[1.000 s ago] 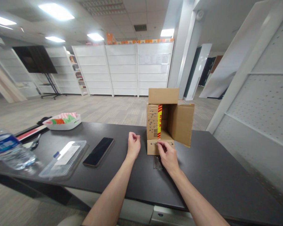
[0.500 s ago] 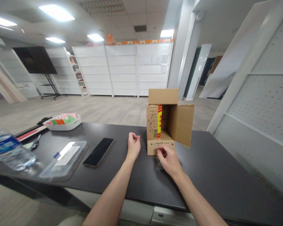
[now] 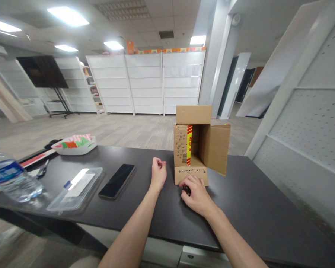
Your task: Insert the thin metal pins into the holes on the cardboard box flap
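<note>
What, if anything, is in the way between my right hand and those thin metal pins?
Nothing visible. The right hand is right over the pins, partly hiding them; the cardboard box stands just beyond, not in between.

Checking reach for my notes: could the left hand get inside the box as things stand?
Probably yes: the box opens toward the camera, just right of the left hand. The right hand sits low, by the bottom flap, seemingly leaving the way in free.
</note>
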The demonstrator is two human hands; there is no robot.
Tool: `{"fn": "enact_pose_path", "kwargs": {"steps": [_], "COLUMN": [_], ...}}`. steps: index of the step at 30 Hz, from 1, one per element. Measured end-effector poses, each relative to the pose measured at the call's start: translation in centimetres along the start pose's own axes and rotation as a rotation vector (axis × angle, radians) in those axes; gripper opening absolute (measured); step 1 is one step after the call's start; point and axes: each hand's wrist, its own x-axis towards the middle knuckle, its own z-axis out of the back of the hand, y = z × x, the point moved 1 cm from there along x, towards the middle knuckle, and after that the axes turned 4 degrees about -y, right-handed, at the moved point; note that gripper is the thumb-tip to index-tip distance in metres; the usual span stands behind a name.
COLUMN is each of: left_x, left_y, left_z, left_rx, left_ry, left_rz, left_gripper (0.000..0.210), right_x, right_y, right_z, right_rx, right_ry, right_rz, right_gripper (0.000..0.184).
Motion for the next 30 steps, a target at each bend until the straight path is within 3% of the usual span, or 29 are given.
{"fn": "enact_pose_path", "kwargs": {"steps": [8, 30], "left_x": [0.0, -0.2], "left_y": [-0.3, -0.4], "left_z": [0.0, -0.1], "left_rx": [-0.01, -0.021], "left_ry": [-0.003, -0.002], "left_rz": [0.002, 0.006], "left_gripper": [0.021, 0.022], "right_x": [0.0, -0.3], "right_y": [0.3, 2.0], "right_z": [0.1, 0.1], "right_rx": [-0.003, -0.071], "right_ry": [0.017, 0.114], "right_rz": [-0.004, 0.198], "right_gripper": [0.006, 0.023]}}
